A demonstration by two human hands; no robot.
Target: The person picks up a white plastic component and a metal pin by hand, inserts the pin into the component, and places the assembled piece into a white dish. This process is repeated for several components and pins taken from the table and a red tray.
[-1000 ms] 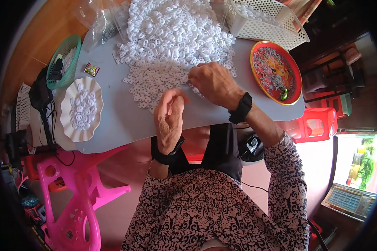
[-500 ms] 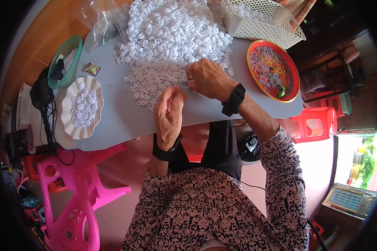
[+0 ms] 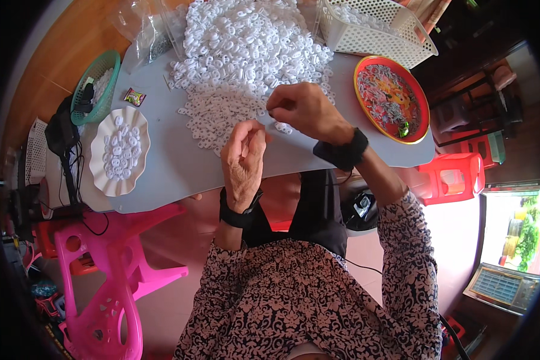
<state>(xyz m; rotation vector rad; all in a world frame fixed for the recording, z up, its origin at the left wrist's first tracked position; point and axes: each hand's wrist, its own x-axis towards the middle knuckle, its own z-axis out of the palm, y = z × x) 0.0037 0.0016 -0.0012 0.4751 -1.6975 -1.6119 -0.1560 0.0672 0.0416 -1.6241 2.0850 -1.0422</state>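
Over the front of the table, my left hand (image 3: pixel 243 161) is closed with its fingers curled inward, and whatever lies in them is hidden. To its right my right hand (image 3: pixel 309 113) is in a pinch, thumb against forefinger; what it may hold is too small to make out. A few white oval pieces (image 3: pixel 283 128) lie just below the right fingertips. Beyond both hands spreads a layer of small flat white pieces (image 3: pixel 213 117). Behind that layer rises a large heap of white oval plastic pieces (image 3: pixel 246 45).
At left stand a scalloped white dish (image 3: pixel 139 162) of white pieces, a green basket (image 3: pixel 109 96) and a wrapped candy (image 3: pixel 135 97). At right are a red round tray (image 3: pixel 359 90) of small grey-white bits and a white perforated basket (image 3: pixel 366 45). A pink chair (image 3: pixel 111 270) stands at lower left.
My right hand has shifted slightly right and turned at the wrist, uncovering a few white pieces beneath it. My left hand has hardly moved and stays curled.
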